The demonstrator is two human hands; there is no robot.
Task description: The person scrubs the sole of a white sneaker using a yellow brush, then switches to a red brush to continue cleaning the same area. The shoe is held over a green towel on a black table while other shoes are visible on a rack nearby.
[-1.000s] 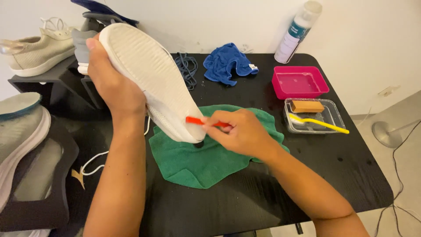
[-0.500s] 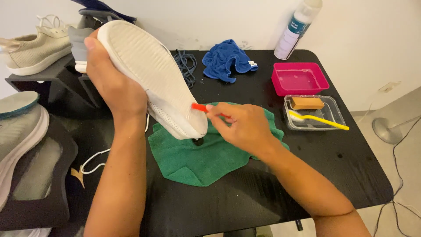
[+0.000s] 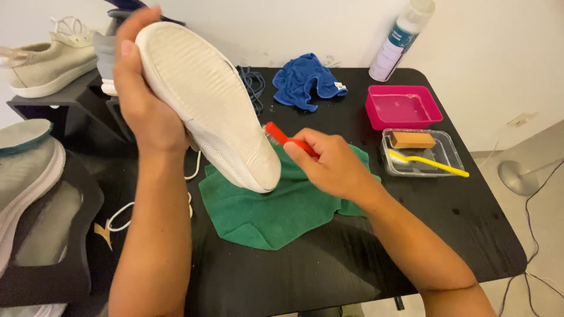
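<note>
While my left hand grips a white rubber-soled shoe sole-up above the green cloth, my right hand clasps a red-handled brush against it. Nearby, a clear plastic tray holds a tan block and yellow toothbrush; the pink tub holds liquid.

Left hand raised at upper left of frame, fingers curled in a firm grip, forearm running up from the bottom edge. Right hand at centre, fingers closed in a grip, forearm entering from lower right.
</note>
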